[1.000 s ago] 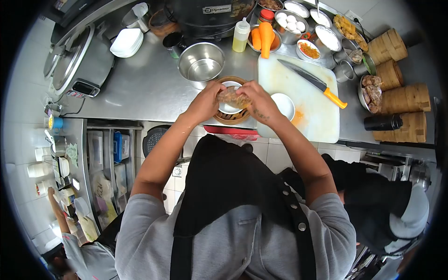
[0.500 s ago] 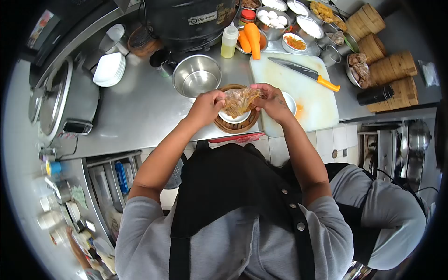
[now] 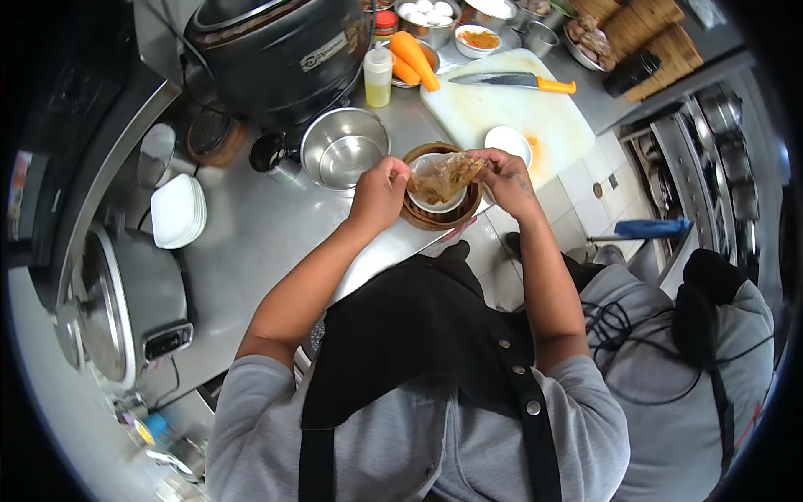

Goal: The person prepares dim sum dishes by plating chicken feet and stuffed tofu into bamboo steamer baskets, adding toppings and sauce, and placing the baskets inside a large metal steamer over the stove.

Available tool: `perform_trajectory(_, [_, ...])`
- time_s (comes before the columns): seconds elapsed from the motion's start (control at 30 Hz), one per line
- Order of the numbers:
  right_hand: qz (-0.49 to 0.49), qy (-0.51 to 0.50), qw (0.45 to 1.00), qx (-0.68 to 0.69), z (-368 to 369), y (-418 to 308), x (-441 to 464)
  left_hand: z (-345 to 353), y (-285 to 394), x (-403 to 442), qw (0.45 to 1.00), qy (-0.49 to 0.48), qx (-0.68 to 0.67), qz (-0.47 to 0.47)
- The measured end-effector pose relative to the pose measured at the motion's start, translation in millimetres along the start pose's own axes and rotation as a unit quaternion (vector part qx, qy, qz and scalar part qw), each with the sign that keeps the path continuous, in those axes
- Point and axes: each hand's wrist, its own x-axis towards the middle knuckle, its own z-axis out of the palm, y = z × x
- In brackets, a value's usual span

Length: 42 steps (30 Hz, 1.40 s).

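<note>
Between the fingers of the left hand point(image 3: 375, 199) and those of the right hand point(image 3: 508, 184), a clear, brown-smeared plastic bag point(image 3: 443, 179) sags over a white bowl point(image 3: 438, 206) that sits inside a round bamboo steamer point(image 3: 473, 203) on the steel table point(image 3: 230, 280). The right fingers pinch the bag's edge, thumb against forefinger; the left fingertips are drawn together at its opposite side — whether they grip the film, I cannot tell. Just beyond the left fingers stands an open metal pot point(image 3: 341, 159). Farther past them are a squeeze bottle point(image 3: 378, 84) of yellow liquid and, to its right, some orange carrots point(image 3: 410, 55). Just beyond the right fingers rests a second bowl point(image 3: 508, 147), at the near part of a white cutting board point(image 3: 556, 134) — and past it lies a yellow-handled knife point(image 3: 506, 80). Well left of the left fingers is a stack of square white plates point(image 3: 176, 213).
</note>
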Motion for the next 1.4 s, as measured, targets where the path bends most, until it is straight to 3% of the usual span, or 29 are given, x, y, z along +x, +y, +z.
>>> perform_trajectory(0.17, [0.018,0.067,0.997,0.040,1.3,8.7,-10.1,5.0,7.0,8.8,1.000,-0.003,-0.027,0.000])
perform_trajectory(0.3, [-0.056,0.055,0.996,-0.035,12.8,1.8,-17.0,10.7,-11.1,18.2,0.999,0.000,-0.041,-0.004])
perform_trajectory(0.4, [0.046,0.053,0.994,-0.089,11.0,-4.5,-14.9,12.8,-23.4,24.4,0.997,0.001,-0.073,0.003])
perform_trajectory(0.43, [-0.004,0.065,0.995,-0.077,11.5,4.8,-10.0,12.3,-25.1,26.5,0.998,-0.018,-0.065,0.001])
perform_trajectory(0.5, [-0.004,0.067,0.995,-0.072,13.5,3.2,-5.3,9.7,-22.3,28.2,0.997,-0.055,-0.049,-0.004])
perform_trajectory(0.6, [0.017,0.050,0.994,-0.095,13.6,-3.3,0.2,6.3,-6.1,17.5,0.983,-0.037,0.092,0.154])
perform_trajectory(0.7, [0.031,0.028,0.991,-0.130,13.1,-14.2,2.1,4.9,-10.6,24.8,0.981,-0.099,0.131,0.104])
perform_trajectory(0.8, [0.021,0.033,0.988,-0.152,8.2,-19.7,1.3,6.6,-3.9,29.9,0.990,-0.079,0.112,0.033])
perform_trajectory(1.0, [0.019,0.024,0.992,-0.123,-1.4,-4.4,5.5,12.0,-8.9,34.7,0.999,-0.005,0.046,0.016])
perform_trajectory(1.03, [0.015,0.023,0.993,-0.117,-2.6,-4.8,5.4,12.5,-11.8,39.9,0.998,-0.024,0.030,-0.053])
perform_trajectory(1.17, [-0.006,-0.006,0.993,-0.119,-9.0,-1.8,10.4,13.6,-20.8,46.1,0.988,-0.035,-0.104,-0.105])
perform_trajectory(1.3, [-0.055,-0.028,0.978,-0.200,-8.3,-5.9,15.9,19.7,-15.6,42.9,0.983,-0.001,-0.132,-0.127])
perform_trajectory(1.4, [-0.018,-0.063,0.973,-0.223,-15.8,-6.7,25.3,25.2,-17.4,39.8,0.987,0.008,-0.121,-0.109])
